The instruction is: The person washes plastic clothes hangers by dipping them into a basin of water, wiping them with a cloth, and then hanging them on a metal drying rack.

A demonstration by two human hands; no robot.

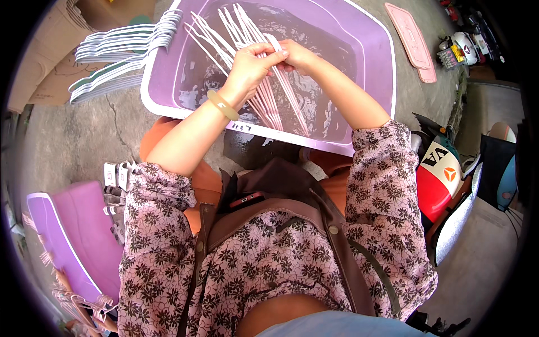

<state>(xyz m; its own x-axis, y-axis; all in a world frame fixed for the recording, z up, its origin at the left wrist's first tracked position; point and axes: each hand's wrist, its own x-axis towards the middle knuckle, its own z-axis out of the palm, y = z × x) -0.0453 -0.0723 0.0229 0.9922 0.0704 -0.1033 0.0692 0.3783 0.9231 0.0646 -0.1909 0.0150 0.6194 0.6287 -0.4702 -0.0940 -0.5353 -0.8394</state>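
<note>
A bundle of thin pale pink hangers [265, 109] slants through a purple tub [377, 62] of murky water, with its lower ends near the tub's close wall. My left hand [250, 66], with a pale bangle [222, 105] on the wrist, is closed round part of the bundle. Right beside it, my right hand [296, 56] pinches hangers near their upper ends. The fingertips of both hands meet there, and my fingers partly hide the hooks. More hanger wires fan out beyond my left hand. White hangers [118, 48] hang together over the tub's left rim.
Cardboard [42, 62] lies on the concrete at the far left. A second purple tub [84, 224] stands lower left, with pink hangers [84, 306] along its edge. A pink board [408, 36] lies beyond the tub's right side. A red, white and green object [435, 188] stands by my right arm.
</note>
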